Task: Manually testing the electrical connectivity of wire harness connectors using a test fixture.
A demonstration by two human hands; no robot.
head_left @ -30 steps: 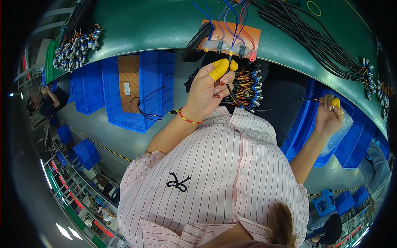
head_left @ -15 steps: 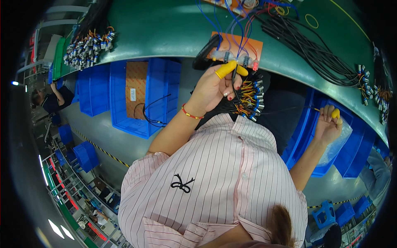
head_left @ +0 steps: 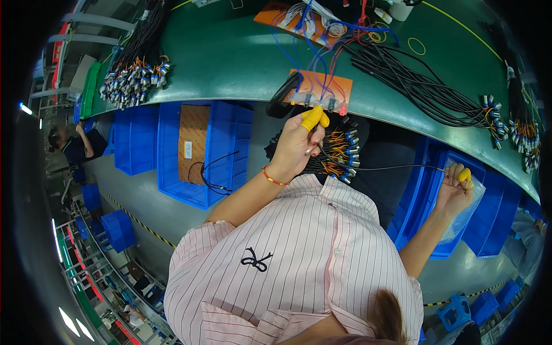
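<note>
My left hand point(head_left: 299, 142), with yellow finger cots on thumb and finger, pinches one end of a thin black cable point(head_left: 397, 167) at the edge of an orange board point(head_left: 325, 86). That cable runs across to my right hand point(head_left: 454, 192), whose closed fingers, one in a yellow cot, grip its other end over a blue bin. Blue and red wires run from the board, which carries a row of connectors and a red plug point(head_left: 343, 110). The cable tip in my left hand is hidden by the fingers. Below it hangs a bundle of cables with metal connectors point(head_left: 345, 146).
The green bench point(head_left: 224, 57) holds a bundle of black cables point(head_left: 414, 86) at right and more connector cables point(head_left: 135, 80) at left. A second orange board point(head_left: 270, 17) lies farther back. Blue bins point(head_left: 224, 155) stand under both sides. A person point(head_left: 80, 144) sits far left.
My left hand has drawn slightly back and down from the board's connectors, still pinching the cable. My right hand keeps its grip. The whole view has shifted, showing more of the bench.
</note>
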